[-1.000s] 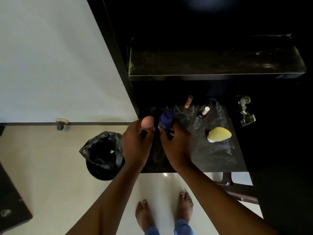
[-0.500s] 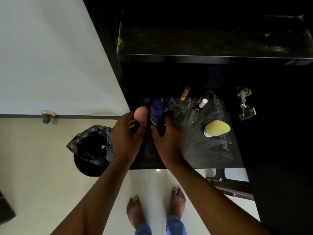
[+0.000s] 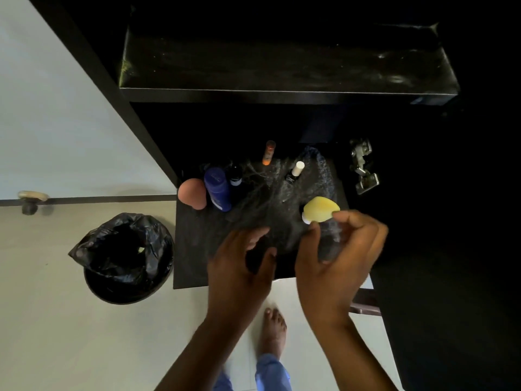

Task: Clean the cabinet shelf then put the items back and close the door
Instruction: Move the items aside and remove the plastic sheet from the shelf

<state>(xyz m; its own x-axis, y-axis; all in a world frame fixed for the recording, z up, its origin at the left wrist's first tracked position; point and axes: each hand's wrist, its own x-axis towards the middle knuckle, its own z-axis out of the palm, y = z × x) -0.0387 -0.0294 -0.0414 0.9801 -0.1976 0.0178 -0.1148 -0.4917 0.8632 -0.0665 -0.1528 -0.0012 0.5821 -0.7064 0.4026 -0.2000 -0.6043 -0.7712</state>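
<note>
On the dark lower shelf [image 3: 191, 258] a pink egg-shaped sponge [image 3: 191, 194] and a blue bottle [image 3: 217, 189] stand at the left, with a small dark bottle [image 3: 235, 176] behind them. An orange tube [image 3: 268, 153] and a white-capped vial [image 3: 294, 172] sit further back, on a crumpled clear plastic sheet [image 3: 282, 198]. A yellow bottle with a white cap [image 3: 320, 209] lies at the right. My right hand [image 3: 335, 249] pinches it between thumb and forefinger. My left hand [image 3: 239, 263] hovers over the shelf's front with loosely spread fingers, holding nothing.
An upper shelf [image 3: 282, 66], dusty and dark, overhangs the back. A metal door hinge [image 3: 363, 169] sits on the right cabinet wall. The white cabinet door [image 3: 56, 108] with its knob [image 3: 31, 200] stands open at left. A black-lined bin [image 3: 127, 255] stands on the floor below.
Both hands let go of the pink sponge and blue bottle, which now stand at the shelf's left. The hands moved right; my right hand took hold of the yellow bottle.
</note>
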